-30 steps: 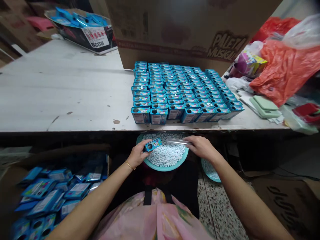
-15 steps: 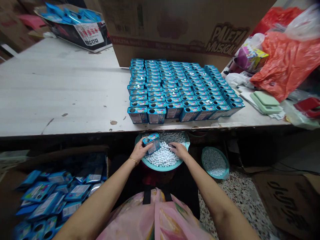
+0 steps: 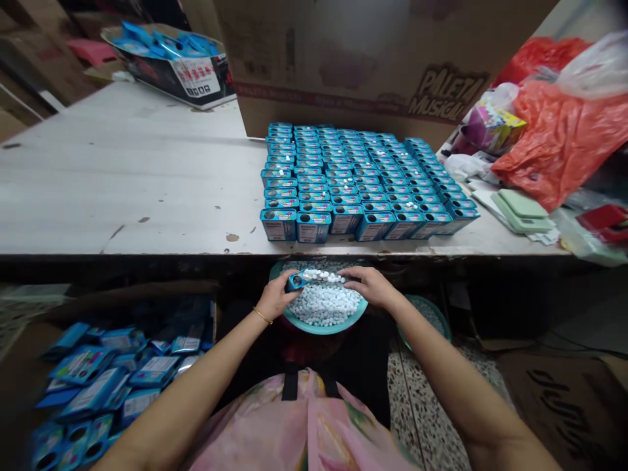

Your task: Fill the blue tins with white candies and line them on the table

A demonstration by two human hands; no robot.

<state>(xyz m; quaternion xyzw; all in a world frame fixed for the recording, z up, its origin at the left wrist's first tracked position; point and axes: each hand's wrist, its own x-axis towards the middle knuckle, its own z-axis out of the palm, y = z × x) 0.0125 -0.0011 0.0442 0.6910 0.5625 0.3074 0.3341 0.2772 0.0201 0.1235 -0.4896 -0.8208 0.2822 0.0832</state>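
My left hand [image 3: 277, 296] grips a blue tin [image 3: 296, 281], tilted over a teal basin [image 3: 349, 322] of white candies [image 3: 324, 306]. My right hand [image 3: 369, 285] is closed on a scoop heaped with white candies [image 3: 324, 276], its far end at the tin's mouth. Most of the scoop is hidden under its load. On the table above the basin stand rows of blue tins [image 3: 314, 227] with round dark openings; a few loose candies lie on their tops.
A carton of blue tins [image 3: 213, 327] is at lower left. Behind the rows stands a big cardboard box [image 3: 343, 72]. A green scale [image 3: 523, 210] and red plastic bags [image 3: 559, 144] are at right. A second basin [image 3: 428, 314] sits below, partly behind my right forearm.
The scoop has come up out of the candies, loaded, and reaches the tin. The tin has tipped toward it. The whole view has shifted slightly.
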